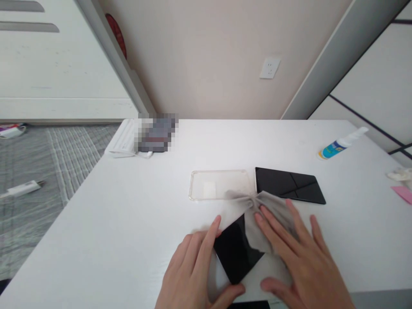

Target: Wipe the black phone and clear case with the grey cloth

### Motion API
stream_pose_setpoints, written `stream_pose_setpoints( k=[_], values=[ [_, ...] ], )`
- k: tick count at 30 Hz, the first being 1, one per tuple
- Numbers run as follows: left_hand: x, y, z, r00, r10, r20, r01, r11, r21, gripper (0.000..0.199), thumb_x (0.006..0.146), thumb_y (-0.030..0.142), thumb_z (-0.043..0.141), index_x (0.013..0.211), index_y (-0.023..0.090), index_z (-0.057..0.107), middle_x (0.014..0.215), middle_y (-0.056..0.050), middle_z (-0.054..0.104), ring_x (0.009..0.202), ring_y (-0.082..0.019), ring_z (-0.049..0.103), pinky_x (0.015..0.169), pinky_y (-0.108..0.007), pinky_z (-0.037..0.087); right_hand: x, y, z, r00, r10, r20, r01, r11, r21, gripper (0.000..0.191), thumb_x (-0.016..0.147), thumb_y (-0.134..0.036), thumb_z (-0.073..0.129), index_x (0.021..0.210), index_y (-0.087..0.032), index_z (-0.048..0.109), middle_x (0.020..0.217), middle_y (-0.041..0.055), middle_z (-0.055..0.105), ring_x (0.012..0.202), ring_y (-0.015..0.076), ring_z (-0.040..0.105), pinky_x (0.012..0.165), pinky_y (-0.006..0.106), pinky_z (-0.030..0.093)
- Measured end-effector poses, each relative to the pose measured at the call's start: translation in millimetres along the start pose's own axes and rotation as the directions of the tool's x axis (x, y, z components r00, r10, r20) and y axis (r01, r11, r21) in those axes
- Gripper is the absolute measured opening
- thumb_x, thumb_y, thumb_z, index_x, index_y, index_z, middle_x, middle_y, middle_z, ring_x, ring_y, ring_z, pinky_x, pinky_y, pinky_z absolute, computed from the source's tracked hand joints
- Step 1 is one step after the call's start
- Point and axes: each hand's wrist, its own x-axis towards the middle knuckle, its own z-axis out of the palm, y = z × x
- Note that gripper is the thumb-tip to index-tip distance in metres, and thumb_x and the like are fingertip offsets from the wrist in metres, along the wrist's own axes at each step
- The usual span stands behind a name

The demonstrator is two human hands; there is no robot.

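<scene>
A black smartphone (236, 249) lies slanted on the white table in front of me. My left hand (193, 266) grips its left end, fingers along the upper edge and thumb at the lower corner. Over the phone's right part lies a thin grey cloth (257, 229), bunched at its far end. My right hand (301, 253) presses flat on this cloth with fingers spread and the thumb apart. Beyond it rests a second black phone or small tablet (283, 184), screen up, its lower edge partly covered by the cloth. Next to that is a clear phone case (222, 184).
A small spray bottle (337, 146) lies tilted at the right back. White packets (124, 139) and a blurred-out dark object (157, 133) sit at the back left corner. A pink slip (402, 193) is at the right edge. Another dark object (249, 305) shows at the bottom.
</scene>
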Motion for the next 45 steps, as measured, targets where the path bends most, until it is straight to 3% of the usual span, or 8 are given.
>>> stream_pose_setpoints(
  k=[7, 12, 17, 22, 27, 33, 38, 45],
  values=[
    [1.9, -0.3, 1.9, 0.997, 0.069, -0.018, -0.068, 0.996, 0.054, 0.151, 0.048, 0.036, 0.106, 0.169, 0.027, 0.015, 0.127, -0.007, 0.077, 0.102, -0.031, 0.079, 0.085, -0.042, 0.069, 2.5, -6.1, 4.5, 0.963, -0.258, -0.078, 0.26, 0.965, 0.022, 0.062, 0.105, -0.067, 0.05, 0.153, -0.029, 0.059, 0.167, -0.0052, 0.047, 0.164, 0.0394, 0.019, 0.134, 0.058, 0.005],
    [0.3, 1.9, 2.9, 0.999, 0.041, -0.007, -0.04, 0.998, 0.039, 0.154, 0.048, 0.036, 0.107, 0.169, 0.028, 0.011, 0.124, -0.003, 0.078, 0.102, -0.028, 0.079, 0.087, -0.04, 0.068, -2.9, 5.4, 1.8, 0.998, 0.058, -0.012, -0.058, 0.998, -0.034, 0.09, 0.104, -0.075, 0.035, 0.153, -0.002, 0.054, 0.166, 0.0135, 0.046, 0.163, 0.0449, 0.015, 0.132, 0.062, 0.003],
    [2.5, 1.6, 2.2, 0.999, 0.048, -0.007, -0.047, 0.998, 0.04, 0.151, 0.048, 0.036, 0.107, 0.168, 0.027, 0.017, 0.13, -0.008, 0.077, 0.104, -0.032, 0.078, 0.085, -0.043, 0.068, -7.9, -1.8, 0.7, 0.97, -0.236, -0.062, 0.237, 0.971, 0.015, 0.058, 0.107, -0.058, 0.049, 0.154, -0.026, 0.058, 0.167, -0.0033, 0.047, 0.165, 0.0386, 0.015, 0.133, 0.06, 0.002],
    [3.6, 4.2, -1.5, 1.0, -0.007, 0.017, 0.007, 1.0, -0.029, 0.143, 0.054, 0.033, 0.106, 0.167, 0.03, 0.018, 0.126, -0.003, 0.078, 0.104, -0.028, 0.078, 0.087, -0.042, 0.068, -9.7, 5.5, -2.2, 0.997, 0.071, 0.004, -0.071, 0.997, -0.014, 0.1, 0.101, -0.083, 0.034, 0.153, 0.0, 0.054, 0.167, 0.0142, 0.044, 0.163, 0.0476, 0.015, 0.132, 0.061, 0.003],
    [4.9, 3.5, 1.8, 1.0, 0.026, 0.011, -0.026, 1.0, -0.001, 0.144, 0.052, 0.033, 0.105, 0.167, 0.03, 0.019, 0.129, -0.006, 0.077, 0.107, -0.031, 0.078, 0.086, -0.042, 0.068, -8.8, -9.4, 3.3, 0.976, -0.201, -0.078, 0.204, 0.978, 0.031, 0.063, 0.105, -0.067, 0.048, 0.152, -0.026, 0.06, 0.167, -0.0027, 0.047, 0.165, 0.0388, 0.016, 0.134, 0.059, 0.004],
    [6.2, 2.8, -0.3, 1.0, 0.008, 0.015, -0.008, 0.999, -0.031, 0.14, 0.054, 0.027, 0.103, 0.167, 0.031, 0.021, 0.126, -0.001, 0.078, 0.105, -0.027, 0.077, 0.09, -0.04, 0.066, -19.4, 11.8, -3.8, 0.991, 0.131, 0.002, -0.131, 0.991, -0.032, 0.099, 0.102, -0.081, 0.031, 0.156, 0.001, 0.05, 0.166, 0.0148, 0.046, 0.164, 0.0447, 0.016, 0.133, 0.06, 0.003],
    [4.1, -1.9, 0.2, 0.999, 0.041, 0.007, -0.041, 0.999, 0.016, 0.131, 0.057, 0.037, 0.103, 0.164, 0.029, 0.028, 0.125, -0.001, 0.078, 0.103, -0.027, 0.078, 0.086, -0.037, 0.067, -15.4, -10.1, 0.9, 0.989, -0.127, -0.08, 0.128, 0.992, -0.001, 0.049, 0.107, -0.045, 0.053, 0.151, -0.025, 0.062, 0.163, -0.0003, 0.052, 0.165, 0.0383, 0.016, 0.134, 0.06, 0.005],
    [3.3, -7.1, 2.7, 0.998, 0.055, 0.022, -0.056, 0.998, 0.023, 0.122, 0.068, 0.04, 0.098, 0.167, 0.027, 0.026, 0.128, -0.002, 0.077, 0.105, -0.026, 0.078, 0.088, -0.036, 0.066, -16.7, 0.1, 0.0, 0.995, 0.093, -0.038, -0.095, 0.995, -0.043, 0.078, 0.105, -0.066, 0.04, 0.147, -0.004, 0.062, 0.162, 0.0135, 0.052, 0.164, 0.0461, 0.012, 0.132, 0.065, 0.0]
  ],
)
